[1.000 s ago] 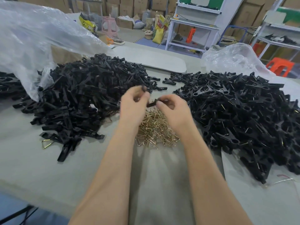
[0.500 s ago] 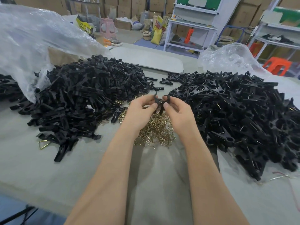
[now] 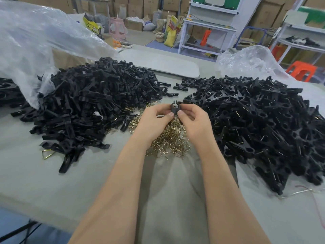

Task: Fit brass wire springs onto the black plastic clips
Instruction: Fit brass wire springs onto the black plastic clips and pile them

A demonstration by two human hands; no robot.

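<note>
Clear plastic bag far left — orange stool far right.

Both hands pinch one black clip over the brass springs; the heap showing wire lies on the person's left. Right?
Wrong side: in the head view the heap showing wire lies on the person's right; left hand and right hand do pinch one black clip over the brass springs.

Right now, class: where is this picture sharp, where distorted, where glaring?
Head view throughout: the small black plastic clip pinched by the left hand and right hand is sharp; the wide-angle lens tilts the white metal shelving; the clear plastic bag glares white; soft shadows cross the grey table cloth.
</note>
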